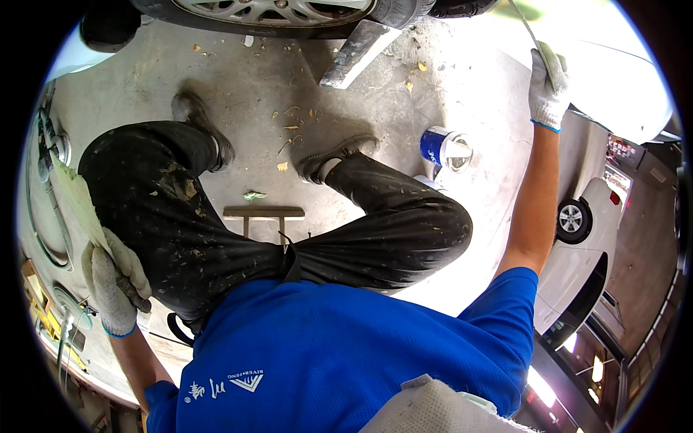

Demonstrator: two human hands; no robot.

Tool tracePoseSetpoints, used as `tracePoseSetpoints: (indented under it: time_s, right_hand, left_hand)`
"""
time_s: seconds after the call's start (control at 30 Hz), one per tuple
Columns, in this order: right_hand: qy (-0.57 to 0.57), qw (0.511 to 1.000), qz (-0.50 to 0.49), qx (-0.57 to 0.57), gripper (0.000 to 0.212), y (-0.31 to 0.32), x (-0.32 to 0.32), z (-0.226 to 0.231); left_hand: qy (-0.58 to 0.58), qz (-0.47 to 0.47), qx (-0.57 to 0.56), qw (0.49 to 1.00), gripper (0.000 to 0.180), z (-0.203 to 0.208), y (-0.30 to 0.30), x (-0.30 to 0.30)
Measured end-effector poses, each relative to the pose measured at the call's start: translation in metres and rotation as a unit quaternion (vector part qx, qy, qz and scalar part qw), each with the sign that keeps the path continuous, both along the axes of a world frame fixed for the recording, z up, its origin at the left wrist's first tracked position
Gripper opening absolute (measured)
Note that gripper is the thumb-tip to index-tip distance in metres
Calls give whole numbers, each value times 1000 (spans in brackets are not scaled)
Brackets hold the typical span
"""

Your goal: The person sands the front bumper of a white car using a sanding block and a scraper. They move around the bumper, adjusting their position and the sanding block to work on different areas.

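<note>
My left hand (115,281), in a grey-white knit glove, is closed at my left side beside my thigh. It grips a thin board (81,198) smeared with pale yellow-green paste, and a dark piece shows under the fingers. My right hand (550,85), gloved too, is raised far out to the right against a glossy white car panel (613,83). Its fingers are closed round a thin, slightly curved strip (529,27), seen nearly edge-on, like a spreader. A blurred greenish patch shows on the panel near the strip's far end; glare washes out its outline.
A car wheel (281,13) stands ahead, with a grey block (359,54) against its tyre. A blue-and-white can (444,148) stands on the concrete floor right of my feet. A small wooden stool (263,213) is under me. Hoses (45,180) lie left; a white car (581,252) is parked right.
</note>
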State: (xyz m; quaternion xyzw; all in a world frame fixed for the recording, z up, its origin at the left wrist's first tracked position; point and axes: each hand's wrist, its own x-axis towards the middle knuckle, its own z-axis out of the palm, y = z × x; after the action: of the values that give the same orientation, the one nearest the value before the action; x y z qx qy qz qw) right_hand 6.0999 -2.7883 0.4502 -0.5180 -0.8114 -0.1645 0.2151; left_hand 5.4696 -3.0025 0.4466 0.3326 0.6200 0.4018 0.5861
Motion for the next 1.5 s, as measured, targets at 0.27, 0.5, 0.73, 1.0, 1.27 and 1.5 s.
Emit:
tracePoseSetpoints:
  time_s: [0.27,0.5,0.73,1.0,1.27,1.5]
  right_hand:
    - [7,1000,-8,-21,16,-6,9,-10]
    - [-5,999,-22,-40,20,-6,-10,8]
    - [7,1000,0,-26,17,2,4,-1]
    - [14,999,-18,-25,17,1,21,-22]
    - [5,997,-71,-43,16,3,29,-53]
    - [9,992,-109,-65,16,6,43,-81]
  left_hand:
    - [-4,-1,6,1000,48,0,2,2]
    - [14,14,6,1000,49,0,2,5]
    - [-12,-38,8,999,45,-1,0,-2]
    - [26,1,3,1000,49,4,3,6]
    - [3,-1,1,1000,47,1,2,3]
    - [11,16,-11,1000,48,4,5,8]
